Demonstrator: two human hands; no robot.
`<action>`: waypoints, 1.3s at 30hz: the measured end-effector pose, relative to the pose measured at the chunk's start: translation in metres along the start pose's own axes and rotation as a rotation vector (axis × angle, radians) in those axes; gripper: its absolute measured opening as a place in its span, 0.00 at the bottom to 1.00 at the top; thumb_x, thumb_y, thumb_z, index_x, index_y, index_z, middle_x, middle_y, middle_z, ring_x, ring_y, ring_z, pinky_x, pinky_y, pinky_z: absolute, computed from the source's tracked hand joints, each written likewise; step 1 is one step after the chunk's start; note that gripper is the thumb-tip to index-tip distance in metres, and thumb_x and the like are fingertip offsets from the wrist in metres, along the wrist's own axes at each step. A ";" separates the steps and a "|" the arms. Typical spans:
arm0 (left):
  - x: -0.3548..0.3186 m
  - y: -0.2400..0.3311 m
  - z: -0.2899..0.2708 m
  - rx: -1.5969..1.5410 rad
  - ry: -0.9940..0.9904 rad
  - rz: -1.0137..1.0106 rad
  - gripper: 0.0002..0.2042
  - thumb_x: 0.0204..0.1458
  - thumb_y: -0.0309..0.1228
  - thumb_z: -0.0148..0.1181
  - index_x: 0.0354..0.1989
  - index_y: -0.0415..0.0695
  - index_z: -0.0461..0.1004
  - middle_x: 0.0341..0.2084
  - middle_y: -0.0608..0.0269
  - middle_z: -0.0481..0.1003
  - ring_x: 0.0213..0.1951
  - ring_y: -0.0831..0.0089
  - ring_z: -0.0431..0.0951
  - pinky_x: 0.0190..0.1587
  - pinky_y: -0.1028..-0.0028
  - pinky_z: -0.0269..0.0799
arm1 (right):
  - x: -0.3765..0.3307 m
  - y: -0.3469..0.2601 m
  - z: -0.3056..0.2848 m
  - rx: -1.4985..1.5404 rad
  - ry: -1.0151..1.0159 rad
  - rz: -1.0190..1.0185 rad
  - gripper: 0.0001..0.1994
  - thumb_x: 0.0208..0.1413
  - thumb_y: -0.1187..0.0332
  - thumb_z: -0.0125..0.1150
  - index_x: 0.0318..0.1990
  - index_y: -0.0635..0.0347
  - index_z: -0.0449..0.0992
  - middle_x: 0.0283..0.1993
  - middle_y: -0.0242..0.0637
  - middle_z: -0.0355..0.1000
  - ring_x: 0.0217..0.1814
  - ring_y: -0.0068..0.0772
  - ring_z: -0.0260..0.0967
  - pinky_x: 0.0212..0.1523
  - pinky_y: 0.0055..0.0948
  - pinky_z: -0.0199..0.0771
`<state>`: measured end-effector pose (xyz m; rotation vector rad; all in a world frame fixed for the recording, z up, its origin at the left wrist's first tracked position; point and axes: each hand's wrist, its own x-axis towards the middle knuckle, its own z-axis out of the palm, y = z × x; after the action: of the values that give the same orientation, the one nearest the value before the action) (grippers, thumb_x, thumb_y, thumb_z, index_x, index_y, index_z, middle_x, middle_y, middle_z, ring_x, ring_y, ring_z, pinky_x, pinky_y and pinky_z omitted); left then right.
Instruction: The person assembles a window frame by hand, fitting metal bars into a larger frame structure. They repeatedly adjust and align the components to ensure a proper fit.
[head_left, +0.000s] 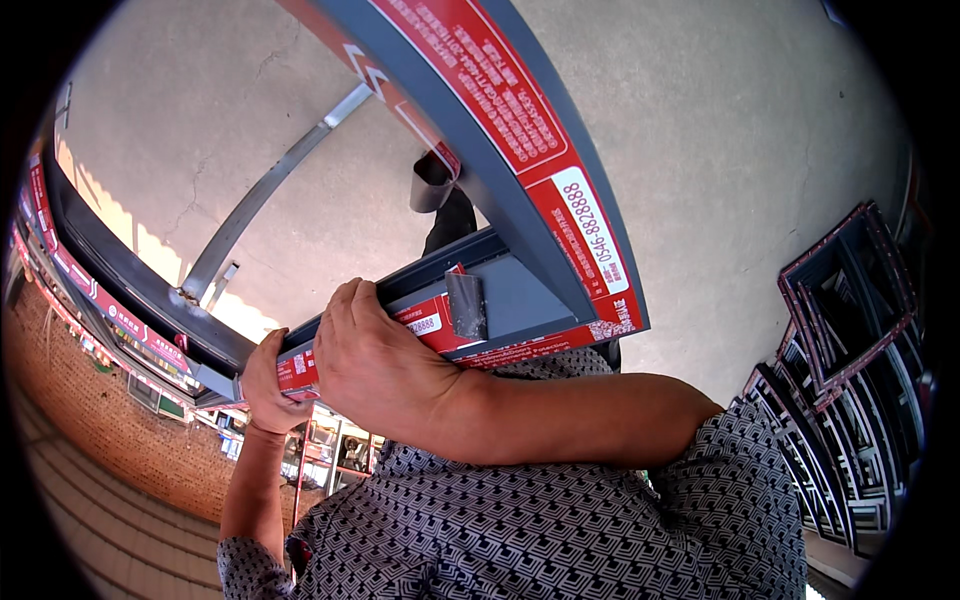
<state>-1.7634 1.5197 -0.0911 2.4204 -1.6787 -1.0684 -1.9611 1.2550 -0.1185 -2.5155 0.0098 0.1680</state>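
A large grey window frame (545, 190), partly covered in red printed protective film, is held in front of my body. Its near bar crosses under both hands. My right hand (375, 365) reaches across from the right, its fingers bent over that bar. Beside it, my left hand (270, 385) grips the same bar close to the frame's left corner. A loose curled grey strip (467, 305) sticks up from the near bar, right of my right hand. Another curled strip (432, 182) hangs by the right bar. The fingertips beneath the bar are hidden.
A long metal bar (270, 190) shows through the frame's opening, over the concrete floor (720, 150). Several similar frames (850, 300) lean in a stack at the right. Shelving with goods (335, 445) and a brick-patterned surface (150, 455) lie at lower left.
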 end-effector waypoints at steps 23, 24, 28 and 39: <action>-0.002 0.011 0.004 -0.085 0.116 -0.075 0.45 0.31 0.35 0.78 0.67 0.41 0.74 0.59 0.49 0.79 0.58 0.50 0.82 0.61 0.58 0.79 | 0.004 0.003 -0.012 0.000 0.014 0.019 0.29 0.65 0.49 0.66 0.54 0.74 0.79 0.54 0.54 0.81 0.55 0.54 0.80 0.58 0.46 0.80; -0.005 0.010 0.006 -0.100 0.141 -0.068 0.44 0.31 0.35 0.78 0.66 0.41 0.74 0.59 0.49 0.79 0.58 0.51 0.82 0.61 0.58 0.79 | 0.006 0.000 -0.013 -0.017 -0.013 0.022 0.29 0.66 0.50 0.65 0.55 0.74 0.79 0.54 0.55 0.81 0.57 0.54 0.80 0.59 0.47 0.79; -0.004 0.002 0.011 -0.145 0.184 -0.017 0.40 0.33 0.36 0.77 0.63 0.40 0.75 0.55 0.51 0.80 0.56 0.52 0.83 0.61 0.59 0.78 | 0.009 -0.007 -0.015 -0.111 -0.094 0.068 0.27 0.68 0.53 0.62 0.59 0.74 0.79 0.57 0.56 0.81 0.59 0.58 0.80 0.61 0.50 0.79; -0.003 0.005 0.045 -0.193 0.391 0.122 0.18 0.45 0.33 0.73 0.43 0.36 0.81 0.37 0.58 0.82 0.43 0.61 0.83 0.49 0.65 0.76 | 0.044 -0.053 0.022 -0.127 -0.151 0.046 0.22 0.74 0.62 0.46 0.59 0.75 0.77 0.55 0.61 0.80 0.54 0.68 0.78 0.54 0.54 0.79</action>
<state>-1.7913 1.5359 -0.1222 2.1944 -1.4951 -0.6520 -1.9173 1.3124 -0.1105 -2.6237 -0.0043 0.3876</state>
